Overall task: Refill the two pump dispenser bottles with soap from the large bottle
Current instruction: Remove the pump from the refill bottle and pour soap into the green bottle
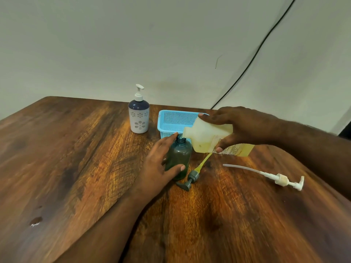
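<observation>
The large bottle (210,136) is tipped on its side in the right hand (245,126), which grips its body so the neck meets the open mouth of the green dispenser bottle (179,158); that bottle stands mid-table, in front of the blue basket (175,120). The left hand (161,164) wraps it, probably to steady it against tipping. Its grey pump (190,180) and a white pump (281,179) lie just beside and toward the right edge, while the flowered dispenser (139,116) waits capped near the far edge.

large bottle (209,137) label (233,149) printed, text blurred, nothing readable
</observation>
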Demonstrator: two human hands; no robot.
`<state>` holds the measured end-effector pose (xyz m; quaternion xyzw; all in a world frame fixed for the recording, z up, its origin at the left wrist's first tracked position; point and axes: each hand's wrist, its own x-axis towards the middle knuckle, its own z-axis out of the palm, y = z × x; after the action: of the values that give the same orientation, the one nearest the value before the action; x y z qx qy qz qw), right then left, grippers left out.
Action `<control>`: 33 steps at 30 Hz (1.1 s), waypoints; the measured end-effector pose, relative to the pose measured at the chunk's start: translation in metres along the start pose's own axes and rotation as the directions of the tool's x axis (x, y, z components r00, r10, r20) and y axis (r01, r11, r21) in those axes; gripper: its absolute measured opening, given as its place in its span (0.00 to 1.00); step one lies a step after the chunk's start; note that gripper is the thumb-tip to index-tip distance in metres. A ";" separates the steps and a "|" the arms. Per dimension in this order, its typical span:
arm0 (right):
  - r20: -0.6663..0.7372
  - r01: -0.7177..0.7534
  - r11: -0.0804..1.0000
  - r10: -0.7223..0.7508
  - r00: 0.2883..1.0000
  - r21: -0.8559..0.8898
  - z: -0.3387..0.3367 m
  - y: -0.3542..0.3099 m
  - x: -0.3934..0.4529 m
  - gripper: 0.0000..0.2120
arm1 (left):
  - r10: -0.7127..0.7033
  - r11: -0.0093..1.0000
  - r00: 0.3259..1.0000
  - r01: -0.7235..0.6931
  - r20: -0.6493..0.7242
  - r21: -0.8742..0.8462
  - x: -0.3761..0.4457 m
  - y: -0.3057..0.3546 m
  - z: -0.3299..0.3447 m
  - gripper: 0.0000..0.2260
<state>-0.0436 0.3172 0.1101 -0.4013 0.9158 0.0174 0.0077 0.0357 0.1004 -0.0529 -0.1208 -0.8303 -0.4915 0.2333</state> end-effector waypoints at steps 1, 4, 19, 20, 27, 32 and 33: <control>0.000 0.001 1.000 -0.001 1.000 0.001 0.001 0.000 0.000 0.42 | -0.002 1.000 1.000 0.002 0.000 -0.003 0.000 0.000 0.000 0.36; -0.003 0.003 1.000 -0.003 1.000 -0.006 0.002 0.001 0.001 0.42 | -0.001 1.000 1.000 0.001 0.002 -0.006 0.000 0.000 0.000 0.36; -0.004 0.009 0.999 -0.009 1.000 -0.045 0.001 0.003 0.001 0.42 | -0.007 1.000 1.000 0.007 0.003 0.004 0.000 0.001 0.000 0.36; -0.002 0.007 0.999 -0.007 1.000 -0.048 0.002 0.003 0.002 0.42 | -0.005 1.000 1.000 0.005 0.003 0.003 0.000 0.001 0.000 0.36; 0.005 0.010 0.997 -0.010 1.000 -0.073 0.001 0.003 0.002 0.43 | -0.003 1.000 1.000 0.003 0.006 -0.003 0.000 0.000 0.000 0.36; 0.005 0.011 0.997 -0.011 1.000 -0.081 -0.001 0.001 0.002 0.43 | -0.006 1.000 1.000 0.006 0.007 -0.023 -0.001 0.005 0.000 0.36; 0.002 0.012 0.996 -0.012 1.000 -0.089 -0.001 0.001 0.003 0.43 | -0.007 1.000 1.000 0.007 0.005 -0.030 -0.001 0.005 0.000 0.36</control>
<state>-0.0463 0.3161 0.1110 -0.4067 0.9117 0.0582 -0.0093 0.0387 0.1028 -0.0497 -0.1227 -0.8239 -0.5043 0.2278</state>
